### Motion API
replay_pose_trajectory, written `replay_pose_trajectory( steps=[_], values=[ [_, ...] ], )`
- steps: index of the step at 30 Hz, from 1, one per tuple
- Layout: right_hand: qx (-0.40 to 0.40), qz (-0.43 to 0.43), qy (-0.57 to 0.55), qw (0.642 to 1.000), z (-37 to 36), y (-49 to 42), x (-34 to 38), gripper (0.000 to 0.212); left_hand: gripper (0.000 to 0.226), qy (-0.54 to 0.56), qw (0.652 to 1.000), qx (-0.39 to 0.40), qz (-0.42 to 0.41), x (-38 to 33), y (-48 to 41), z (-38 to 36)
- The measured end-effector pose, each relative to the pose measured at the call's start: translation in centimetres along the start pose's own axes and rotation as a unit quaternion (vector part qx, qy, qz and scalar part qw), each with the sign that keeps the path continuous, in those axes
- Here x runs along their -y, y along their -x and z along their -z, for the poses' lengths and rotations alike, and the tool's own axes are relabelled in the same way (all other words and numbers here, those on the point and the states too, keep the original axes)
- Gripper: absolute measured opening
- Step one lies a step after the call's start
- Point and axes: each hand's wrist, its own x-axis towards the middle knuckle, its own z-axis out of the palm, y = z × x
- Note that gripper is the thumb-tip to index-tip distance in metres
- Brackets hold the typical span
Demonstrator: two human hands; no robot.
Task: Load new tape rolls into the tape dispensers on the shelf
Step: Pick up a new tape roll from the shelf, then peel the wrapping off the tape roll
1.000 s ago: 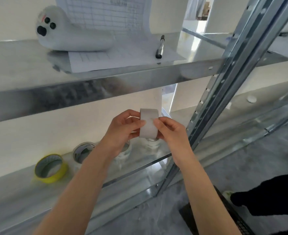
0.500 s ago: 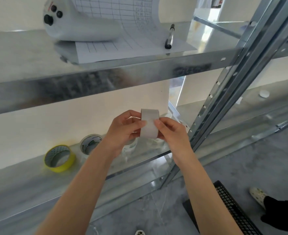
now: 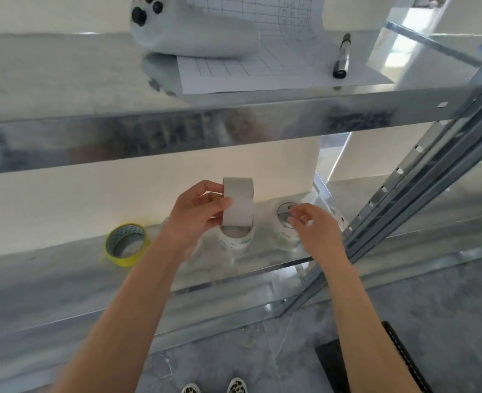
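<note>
My left hand (image 3: 197, 215) grips a grey-white tape roll (image 3: 238, 204) held on edge, thumb across its outer face, above the lower metal shelf (image 3: 64, 279). My right hand (image 3: 313, 225) hovers to the right of it with fingers loosely curled and holds nothing. Under the held roll a clear tape roll (image 3: 235, 236) lies flat on the shelf. Another clear roll (image 3: 286, 219) lies just behind my right fingers. A yellow tape roll (image 3: 126, 243) lies flat further left. No tape dispenser is plainly visible.
The upper shelf (image 3: 234, 123) carries a white device with black buttons (image 3: 188, 26), a gridded paper sheet (image 3: 276, 66) and a black marker (image 3: 341, 56). A slanted shelf upright (image 3: 421, 188) stands at right. A black grid mat (image 3: 404, 361) and shoes (image 3: 237, 385) are on the grey floor.
My right hand has let go of the grey-white roll and moved right and down toward the clear roll on the shelf. The left hand keeps the roll. The view tilted down.
</note>
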Motion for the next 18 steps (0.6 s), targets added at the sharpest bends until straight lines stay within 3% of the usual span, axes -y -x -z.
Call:
replay_pose_trajectory(
  steps=[7,14,18],
  values=[
    [0.046,0.047,0.202,0.977,-4.4,-1.4,-3.5,0.039,0.011,0.002,0.998,-0.052,0.032,1.9,-0.1,2.3],
    [0.002,0.037,0.232,0.972,-6.2,-2.2,-4.5,0.032,0.012,-0.007,0.997,-0.058,0.046,3.0,-0.5,2.5],
    [-0.01,0.016,0.188,0.982,-6.3,-2.3,-4.5,0.026,0.012,-0.005,0.997,-0.058,0.042,2.7,-0.3,2.4]
  ],
)
